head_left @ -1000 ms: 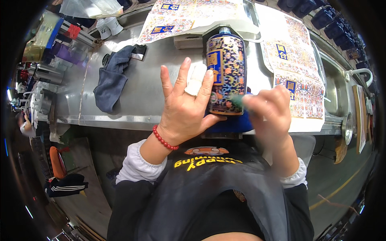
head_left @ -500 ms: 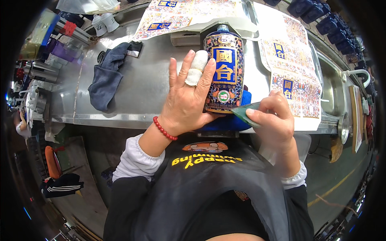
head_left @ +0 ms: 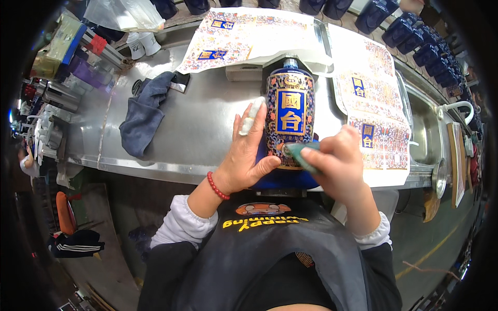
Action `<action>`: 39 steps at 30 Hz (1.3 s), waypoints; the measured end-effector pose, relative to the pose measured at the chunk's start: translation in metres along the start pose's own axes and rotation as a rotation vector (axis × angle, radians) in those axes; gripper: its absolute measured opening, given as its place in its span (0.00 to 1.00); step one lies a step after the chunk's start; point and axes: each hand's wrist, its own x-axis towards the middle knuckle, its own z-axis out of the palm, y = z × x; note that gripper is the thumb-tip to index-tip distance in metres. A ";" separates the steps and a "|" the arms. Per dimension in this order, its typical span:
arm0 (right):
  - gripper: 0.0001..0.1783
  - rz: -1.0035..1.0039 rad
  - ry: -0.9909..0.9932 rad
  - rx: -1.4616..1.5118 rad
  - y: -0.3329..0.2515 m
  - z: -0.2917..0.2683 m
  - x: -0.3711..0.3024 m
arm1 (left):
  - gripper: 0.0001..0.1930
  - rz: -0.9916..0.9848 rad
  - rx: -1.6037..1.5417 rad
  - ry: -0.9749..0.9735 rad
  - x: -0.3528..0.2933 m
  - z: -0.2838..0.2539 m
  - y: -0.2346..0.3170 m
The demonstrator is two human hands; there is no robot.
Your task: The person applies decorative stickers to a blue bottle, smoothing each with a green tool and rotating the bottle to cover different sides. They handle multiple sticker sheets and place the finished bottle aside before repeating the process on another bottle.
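A dark blue bottle (head_left: 289, 176) lies on its back on the steel worktop, neck pointing away from me, with a patterned label sheet (head_left: 272, 115) covering its front. Along the bottle's left side rests my left hand (head_left: 243, 150), fingers stretched out and the thumb over the label's lower left corner. One of its fingers is wrapped in white bandage, and a red bead bracelet circles the wrist. My right hand (head_left: 340, 163) pinches a thin green scraper (head_left: 302, 157), whose edge presses on the lower part of the label.
Printed label sheets lie at the back (head_left: 228, 41) and on the right (head_left: 381, 150). A grey cloth (head_left: 142, 116) sits to the left. Several dark blue bottles (head_left: 376, 15) stand along the far right, beyond a sink (head_left: 423, 124) with a white tap.
My right hand has brought the scraper up and left onto the label's lower part. My left hand has shifted down the bottle's side, its thumb now over the label. The whole view has tilted slightly.
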 end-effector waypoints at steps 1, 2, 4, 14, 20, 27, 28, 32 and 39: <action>0.20 -0.023 -0.062 0.077 0.001 -0.003 0.009 | 0.54 0.004 0.014 -0.001 0.000 0.000 0.001; 0.20 -0.046 -0.193 0.121 -0.003 -0.007 0.019 | 0.54 -0.005 0.028 -0.002 0.000 0.000 0.001; 0.13 0.074 -0.298 0.243 -0.004 -0.019 0.052 | 0.55 -0.030 0.002 -0.022 -0.001 0.002 0.002; 0.11 -0.034 -0.396 0.104 0.006 -0.026 0.080 | 0.49 0.148 0.231 0.192 -0.017 -0.001 0.021; 0.11 0.448 0.102 0.077 0.040 -0.013 0.088 | 0.47 0.185 0.352 0.115 0.025 -0.013 0.013; 0.10 -0.123 -0.423 0.446 0.005 -0.013 0.119 | 0.65 0.136 0.207 0.058 -0.003 -0.013 0.009; 0.08 -0.012 -0.248 0.373 0.009 -0.010 0.125 | 0.64 0.030 0.245 0.027 -0.009 -0.010 0.009; 0.15 -0.203 -0.039 -0.355 0.010 -0.005 0.126 | 0.60 0.028 0.436 0.088 -0.016 -0.014 0.014; 0.07 0.789 0.075 0.759 0.017 -0.012 0.084 | 0.52 0.156 0.226 0.058 0.033 -0.032 0.019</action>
